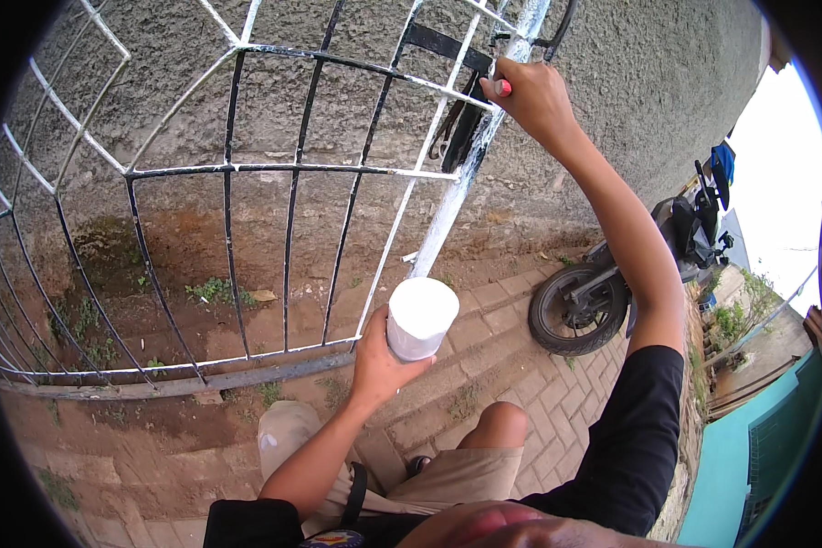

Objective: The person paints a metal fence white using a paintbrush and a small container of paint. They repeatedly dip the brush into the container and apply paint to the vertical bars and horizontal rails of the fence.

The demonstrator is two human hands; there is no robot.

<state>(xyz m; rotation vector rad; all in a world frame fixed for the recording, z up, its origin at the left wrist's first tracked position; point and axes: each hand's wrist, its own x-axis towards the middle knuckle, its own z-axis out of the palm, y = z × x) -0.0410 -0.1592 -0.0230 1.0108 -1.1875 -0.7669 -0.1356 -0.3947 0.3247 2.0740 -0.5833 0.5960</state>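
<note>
White paint fills the round plastic cup [420,318] gripped in the left hand [379,358], near and low. Far up right, the right hand [532,96] pinches a red-handled brush [501,88] against the upright gate bar [457,187].

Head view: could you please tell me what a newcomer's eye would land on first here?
The metal gate, part black and part painted white, fills the upper left. The right hand grips a red-handled tool at its white post; the left hand holds a white cup at centre. A motorbike stands right.
</note>
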